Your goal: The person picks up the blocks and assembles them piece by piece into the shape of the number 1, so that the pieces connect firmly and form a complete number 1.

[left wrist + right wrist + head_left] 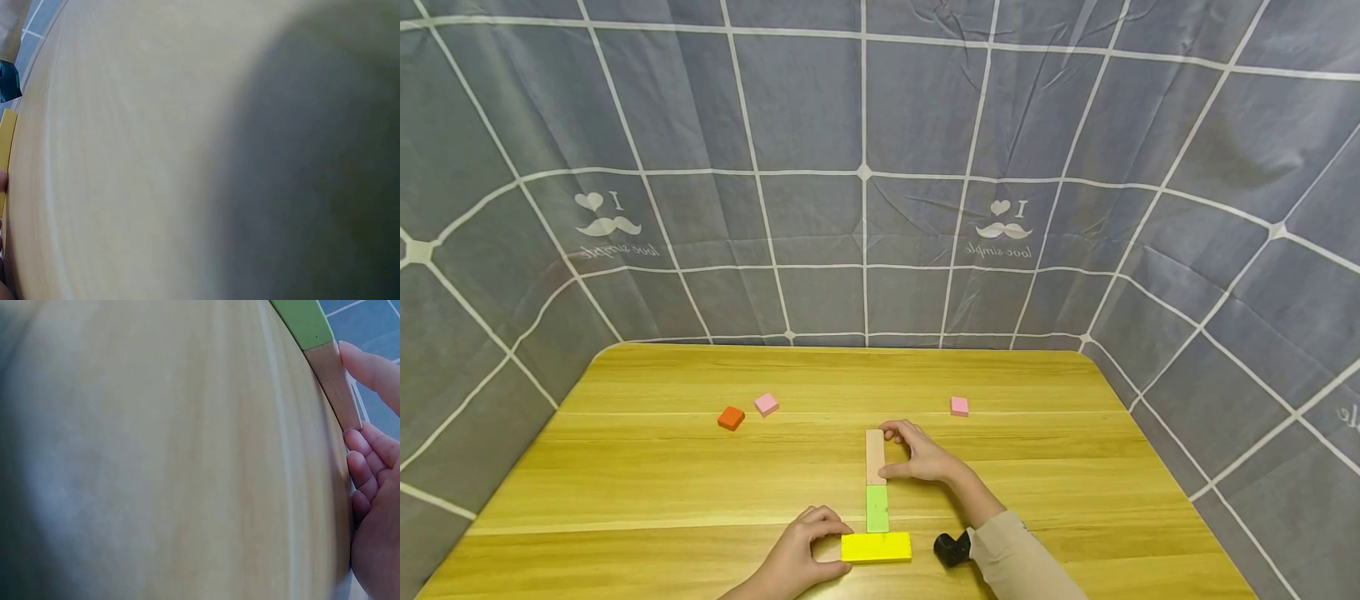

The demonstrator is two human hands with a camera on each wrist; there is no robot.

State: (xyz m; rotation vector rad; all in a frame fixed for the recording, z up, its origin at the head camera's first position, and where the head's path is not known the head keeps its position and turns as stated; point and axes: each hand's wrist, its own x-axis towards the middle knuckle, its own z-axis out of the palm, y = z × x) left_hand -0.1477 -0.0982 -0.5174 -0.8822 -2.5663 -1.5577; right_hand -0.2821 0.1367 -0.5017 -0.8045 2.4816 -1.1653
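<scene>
Flat on the table, a yellow block [876, 547] lies crosswise, with a green block [877, 508] and a plain wooden block [875, 457] lined up end to end beyond it, like an upside-down T. My left hand [801, 550] holds the yellow block's left end between fingers and thumb; the left wrist view catches just a strip of that yellow block [7, 140]. My right hand [921, 454] grips the plain wooden block, thumb on its right side near the green one and fingertips at its far end. In the right wrist view the wooden block [334, 384] meets the green block [303, 322].
Toward the back left lie an orange block [731, 418] and a pink block [767, 405]; another pink block [959, 407] sits back right. A black device [952, 550] is at the right cuff. Grey checked curtain [820, 217] surrounds the wooden table [647, 483] behind and at the sides.
</scene>
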